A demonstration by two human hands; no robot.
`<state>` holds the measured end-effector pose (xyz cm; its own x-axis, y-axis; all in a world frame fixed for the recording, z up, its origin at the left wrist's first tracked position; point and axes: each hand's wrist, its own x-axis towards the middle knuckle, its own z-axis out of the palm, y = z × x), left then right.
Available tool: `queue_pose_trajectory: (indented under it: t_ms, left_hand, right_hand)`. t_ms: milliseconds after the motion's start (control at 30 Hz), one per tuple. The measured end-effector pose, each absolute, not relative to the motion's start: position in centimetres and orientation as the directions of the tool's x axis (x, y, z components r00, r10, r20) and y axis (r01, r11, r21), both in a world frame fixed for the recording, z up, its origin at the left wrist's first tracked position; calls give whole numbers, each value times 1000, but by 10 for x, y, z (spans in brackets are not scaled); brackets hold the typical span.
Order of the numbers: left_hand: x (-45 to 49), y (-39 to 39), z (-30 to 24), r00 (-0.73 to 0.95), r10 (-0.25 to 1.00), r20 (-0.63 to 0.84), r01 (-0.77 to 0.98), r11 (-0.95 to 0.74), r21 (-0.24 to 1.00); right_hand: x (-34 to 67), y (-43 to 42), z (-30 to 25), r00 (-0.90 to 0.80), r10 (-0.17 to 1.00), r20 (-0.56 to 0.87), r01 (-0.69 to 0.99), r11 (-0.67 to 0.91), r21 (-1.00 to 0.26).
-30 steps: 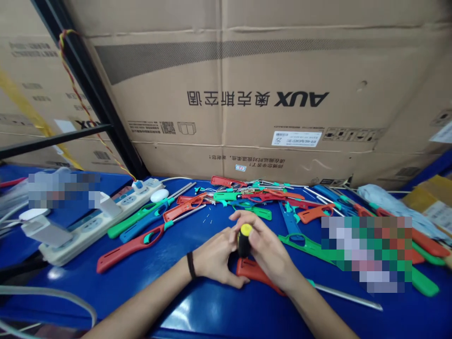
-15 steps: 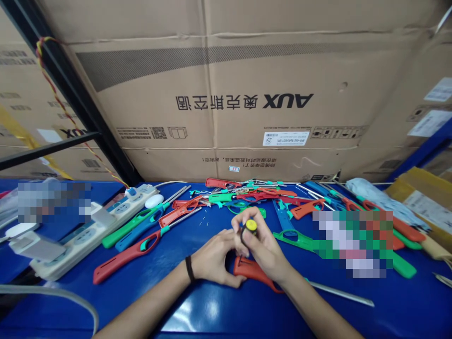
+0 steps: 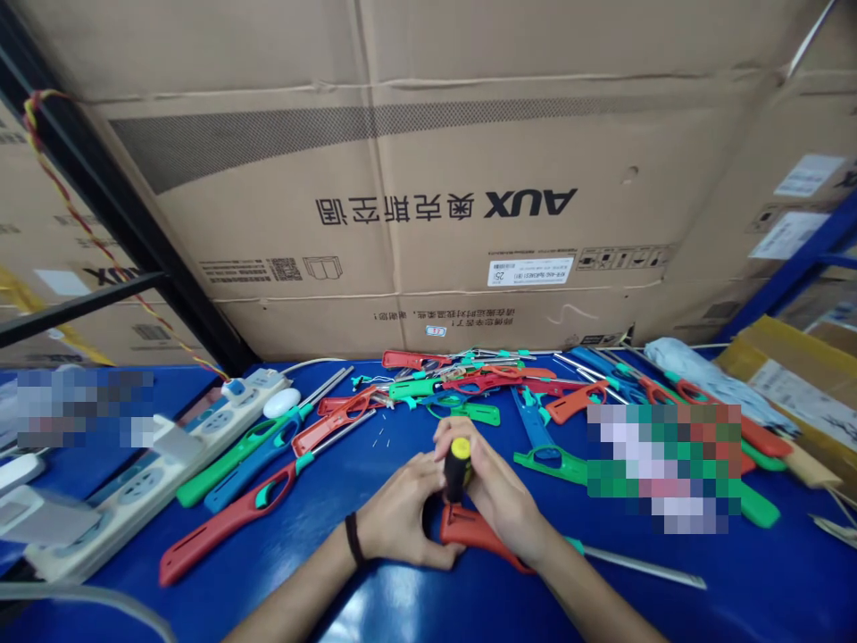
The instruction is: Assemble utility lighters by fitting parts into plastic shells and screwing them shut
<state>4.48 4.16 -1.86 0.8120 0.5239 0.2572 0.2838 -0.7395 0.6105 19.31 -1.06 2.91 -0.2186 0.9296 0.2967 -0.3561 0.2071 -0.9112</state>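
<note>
My right hand (image 3: 499,496) is wrapped round a screwdriver (image 3: 458,466) with a black handle and yellow cap, held upright with its tip down on a red long-nosed lighter (image 3: 478,534). That lighter lies on the blue table (image 3: 375,598), its metal tube (image 3: 643,566) pointing right. My left hand (image 3: 402,513), with a black band at the wrist, curls against the lighter's red handle and steadies it. The fingers of both hands are closed.
A heap of red, green and blue lighters (image 3: 469,388) lies behind my hands, and more (image 3: 254,473) to the left. A white power strip (image 3: 153,469) runs along the left side. Large cardboard boxes (image 3: 428,196) wall off the back. A small box (image 3: 790,384) sits far right.
The view has drifted right and slightly up. My right hand has shifted its hold on the screwdriver, which now stands more upright; both hands stay over the red lighter.
</note>
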Motion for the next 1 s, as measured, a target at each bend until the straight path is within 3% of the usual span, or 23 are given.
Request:
queue_pose_trajectory:
  t_ms: [233, 433, 567, 667, 767, 867, 1000]
  left_hand:
    - [46, 41, -16, 831, 503, 238, 249, -718, 650]
    - [46, 42, -15, 828, 521, 210, 286, -712, 641]
    - [45, 43, -14, 827, 522, 208, 277, -701, 658]
    - [45, 43, -16, 828, 517, 218, 267, -706, 656]
    - [45, 43, -18, 829, 519, 207, 295, -721, 627]
    - [45, 44, -18, 822, 526, 218, 304, -728, 614]
    - [45, 44, -19, 823, 520, 227, 291, -730, 618]
  right_hand:
    - [193, -13, 28, -229, 920, 317, -496, 170, -851]
    - [191, -18, 31, -245, 904, 351, -310, 270, -912]
    - [187, -22, 25, -126, 925, 359, -293, 311, -904]
    - [189, -22, 20, -169, 943, 288, -276, 236, -932]
    - [191, -22, 22, -112, 936, 333, -216, 304, -928]
    - [185, -23, 25, -33, 917, 398, -276, 374, -885]
    - [176, -24, 20, 83, 929, 361, -338, 367, -866]
